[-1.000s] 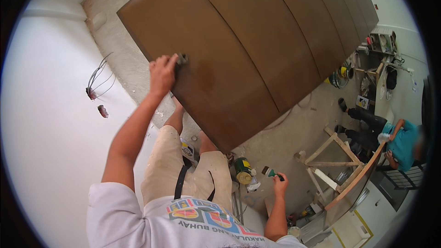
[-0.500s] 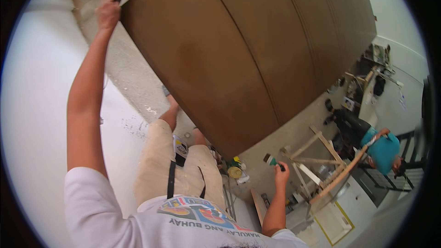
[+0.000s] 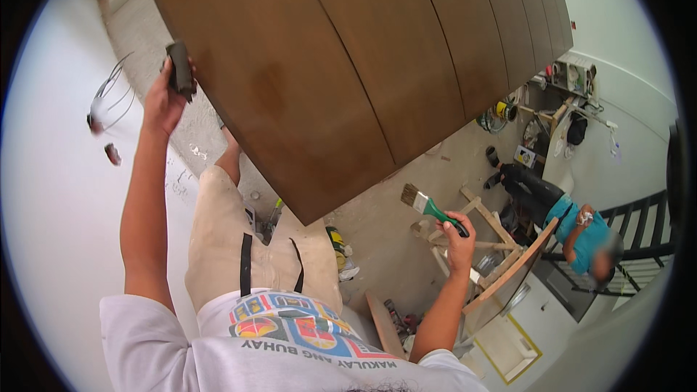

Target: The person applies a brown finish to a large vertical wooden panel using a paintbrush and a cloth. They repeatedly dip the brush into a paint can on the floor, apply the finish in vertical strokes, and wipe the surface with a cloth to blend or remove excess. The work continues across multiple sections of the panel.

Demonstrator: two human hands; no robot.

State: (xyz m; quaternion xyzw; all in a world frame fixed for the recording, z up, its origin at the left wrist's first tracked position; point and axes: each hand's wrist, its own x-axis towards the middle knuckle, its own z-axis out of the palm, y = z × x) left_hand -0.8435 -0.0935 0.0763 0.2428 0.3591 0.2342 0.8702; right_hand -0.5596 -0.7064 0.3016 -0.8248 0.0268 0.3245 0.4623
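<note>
A large brown panelled board (image 3: 290, 101), with dark grooves between its sections, fills the upper middle of the view. At its left edge my left hand (image 3: 164, 103) grips a dark brown block-shaped pad (image 3: 180, 71); whether it is a sponge or a folded cloth I cannot tell. The pad is close beside the board, and contact between them is unclear. My right hand (image 3: 460, 241) is closed round a paintbrush (image 3: 435, 210) with a green and black handle. Its bristles point up and left, apart from the board's lower edge.
Loose wires (image 3: 116, 94) stick out of the white wall on the left. At the right are a wooden frame (image 3: 486, 225), a person in a teal shirt (image 3: 573, 225) and a black stair railing (image 3: 646, 236). Paint cans (image 3: 506, 110) and clutter stand beyond the board.
My left hand has come down along the board's edge, bringing the pad closer to me. The paintbrush is raised higher in my right hand. The view has shifted, and the other person's arm has moved.
</note>
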